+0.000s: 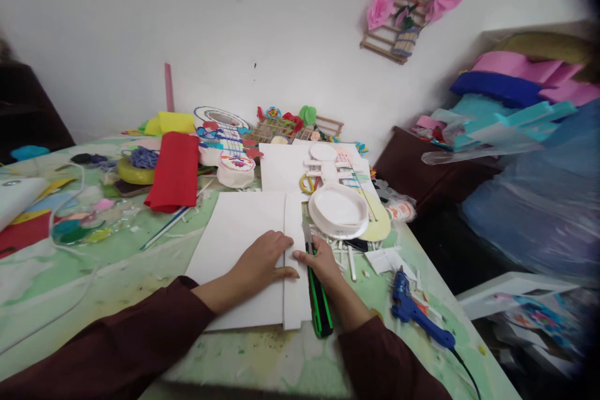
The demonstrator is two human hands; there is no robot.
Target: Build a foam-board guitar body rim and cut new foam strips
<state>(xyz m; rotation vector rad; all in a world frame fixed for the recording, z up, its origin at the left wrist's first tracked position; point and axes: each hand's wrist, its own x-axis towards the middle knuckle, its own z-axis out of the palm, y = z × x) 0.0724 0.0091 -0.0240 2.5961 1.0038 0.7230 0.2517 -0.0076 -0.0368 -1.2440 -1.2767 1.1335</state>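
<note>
A large white board (225,231) lies on the table in front of me, with a narrow white strip (293,300) lying lengthwise along its right part. My left hand (265,259) rests on the board at the strip's left edge, thumb and fingers apart. At the strip's right edge is my right hand (321,262), its fingers wrapped round a green and black utility knife (319,306). The knife's blade points away from me, beside the board's right edge. The right thumb reaches over onto the strip.
White round trays (338,209) stand beyond my right hand. A blue glue gun (417,312) with a cord lies at the right. Red felt (173,172), paper scraps and a white cable (59,244) are at the left. White paper guitars (234,165) stand by the wall.
</note>
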